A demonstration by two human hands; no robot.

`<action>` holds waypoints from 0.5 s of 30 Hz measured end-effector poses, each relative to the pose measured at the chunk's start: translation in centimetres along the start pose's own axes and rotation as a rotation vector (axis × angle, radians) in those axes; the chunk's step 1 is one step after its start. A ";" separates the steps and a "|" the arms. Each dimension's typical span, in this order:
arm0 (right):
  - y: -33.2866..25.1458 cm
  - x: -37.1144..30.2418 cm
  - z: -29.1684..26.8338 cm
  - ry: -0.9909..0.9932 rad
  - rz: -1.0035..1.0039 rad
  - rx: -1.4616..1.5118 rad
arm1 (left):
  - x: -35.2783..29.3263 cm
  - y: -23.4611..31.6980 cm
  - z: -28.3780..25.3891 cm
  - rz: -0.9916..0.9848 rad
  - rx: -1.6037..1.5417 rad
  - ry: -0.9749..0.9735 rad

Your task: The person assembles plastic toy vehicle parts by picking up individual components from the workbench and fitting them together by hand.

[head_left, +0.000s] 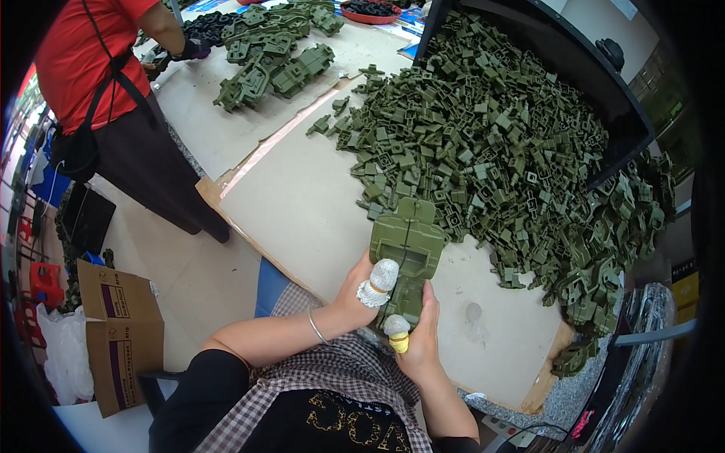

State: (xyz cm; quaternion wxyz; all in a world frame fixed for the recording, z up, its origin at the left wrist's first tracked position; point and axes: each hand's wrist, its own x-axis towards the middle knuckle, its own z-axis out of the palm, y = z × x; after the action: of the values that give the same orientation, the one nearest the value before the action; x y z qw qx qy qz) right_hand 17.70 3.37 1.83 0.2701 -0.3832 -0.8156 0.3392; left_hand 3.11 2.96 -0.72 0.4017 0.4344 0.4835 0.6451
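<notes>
Between my two hands is an olive-green plastic toy vehicle body (408, 235), held over the near edge of the table. My left hand (350, 300) is closed on its left side, the thumb covered by a whitish wrap with a tan band. My right hand (424, 346) grips the lower right side, its thumb under a grey cover bound with yellow tape. The toy's upper part, with a rectangular recess, shows beyond my hands. The fingers beneath it are hidden. Just past it begins a large pile of small green plastic parts (483, 143).
A dark bin (627, 113) lies tipped behind the pile. Larger green vehicle bodies (276, 64) sit farther left on the table (294, 189). A person in a red shirt (91, 60) works at the far left. An opened cardboard box (124, 332) stands at lower left.
</notes>
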 end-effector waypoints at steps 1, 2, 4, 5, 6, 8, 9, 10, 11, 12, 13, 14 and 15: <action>-0.6 -0.1 -0.2 0.004 0.025 -0.009 | 0.3 0.9 -0.1 0.007 0.058 -0.042; -1.0 -0.2 -0.2 0.007 0.049 -0.018 | 0.3 1.3 -0.1 0.014 0.116 -0.082; -1.2 -0.1 0.1 0.026 0.065 -0.056 | 0.5 0.8 0.0 0.000 0.071 -0.072; -1.3 0.1 0.2 0.051 0.080 -0.092 | 0.7 0.5 -0.1 -0.010 0.029 -0.066; -0.9 0.1 0.3 0.045 0.073 -0.090 | 0.7 0.1 -0.3 -0.008 0.031 -0.057; -0.1 -0.2 0.4 0.080 -0.040 -0.146 | 0.5 0.0 -0.4 0.062 0.141 -0.102; -0.2 -0.2 0.4 0.084 -0.039 -0.150 | 0.5 0.2 -0.5 0.065 0.138 -0.106; -0.3 0.0 0.2 0.049 -0.018 -0.119 | 0.7 0.7 -0.5 0.047 0.115 -0.088; -0.3 0.2 0.0 0.015 0.003 -0.089 | 0.8 0.9 -0.4 0.029 0.091 -0.070; -0.1 0.2 0.3 0.011 0.001 -0.092 | 0.9 0.9 -0.3 0.030 0.088 -0.066; 0.1 0.0 0.7 0.056 -0.028 -0.136 | 0.9 1.0 -0.3 0.053 0.108 -0.064; 0.3 -0.1 1.0 0.102 -0.058 -0.180 | 0.9 1.0 -0.2 0.077 0.129 -0.062; 0.4 0.0 0.9 0.103 -0.059 -0.185 | 0.9 1.1 -0.1 0.080 0.125 -0.063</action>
State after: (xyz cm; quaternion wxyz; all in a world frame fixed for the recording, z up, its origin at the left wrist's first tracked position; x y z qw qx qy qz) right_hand 17.28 3.23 1.00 0.2851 -0.3992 -0.8394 0.2340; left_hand 2.65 3.60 0.50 0.3627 0.4975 0.4921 0.6154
